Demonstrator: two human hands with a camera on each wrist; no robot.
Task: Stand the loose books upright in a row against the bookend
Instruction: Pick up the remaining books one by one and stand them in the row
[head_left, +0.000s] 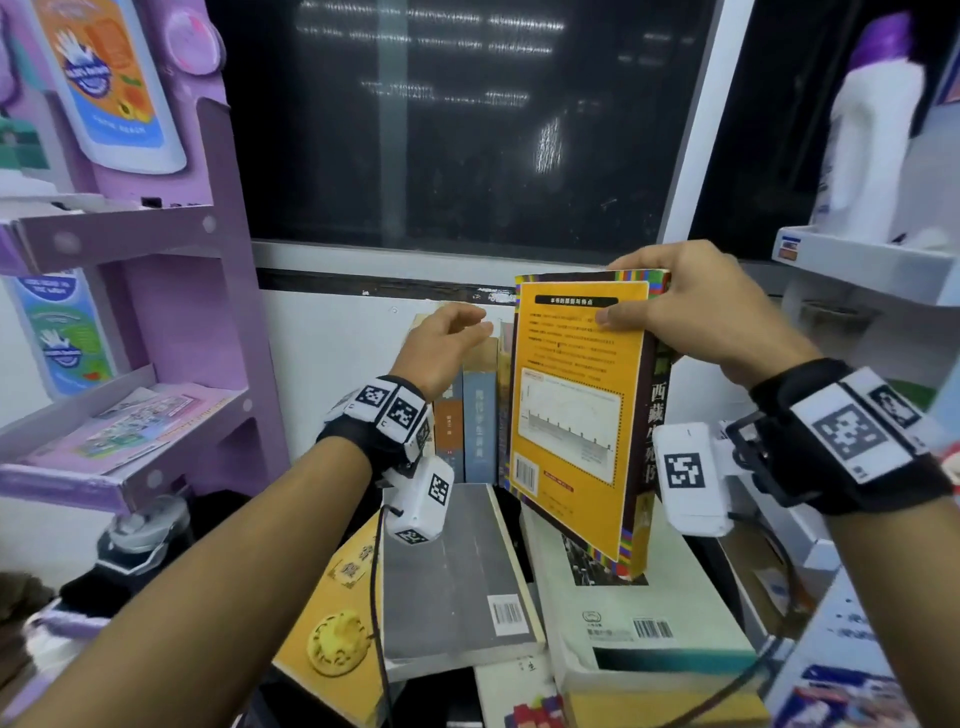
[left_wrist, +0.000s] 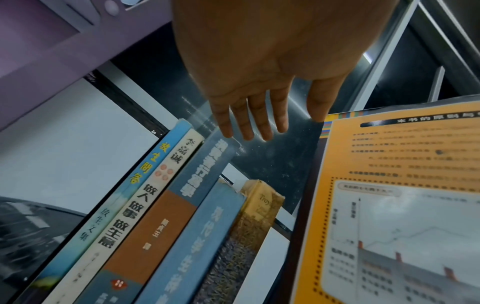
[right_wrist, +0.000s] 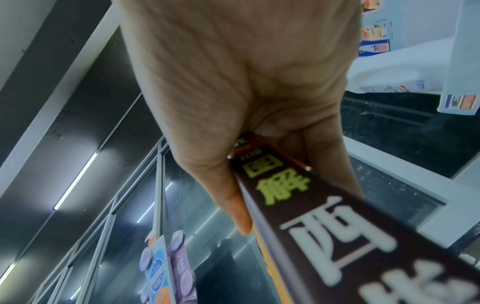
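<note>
My right hand (head_left: 670, 306) grips the top edge of an orange-backed book with a dark spine (head_left: 571, 415), thumb on the back cover, fingers over the top; the book hangs upright above the loose pile. In the right wrist view the dark spine (right_wrist: 324, 222) runs out from between thumb and fingers. A row of upright books (head_left: 472, 410) stands against the wall behind; their spines (left_wrist: 166, 216) show in the left wrist view. My left hand (head_left: 457, 332) hovers open just above the row, its fingers (left_wrist: 249, 121) straight, holding nothing. The bookend is not visible.
Loose books lie flat below: a grey one (head_left: 452, 571), a yellow one (head_left: 337, 613), a white one (head_left: 639, 613). A purple shelf unit (head_left: 171, 312) stands at left, a white shelf with a bottle (head_left: 872, 260) at right. A dark window (head_left: 467, 130) is behind.
</note>
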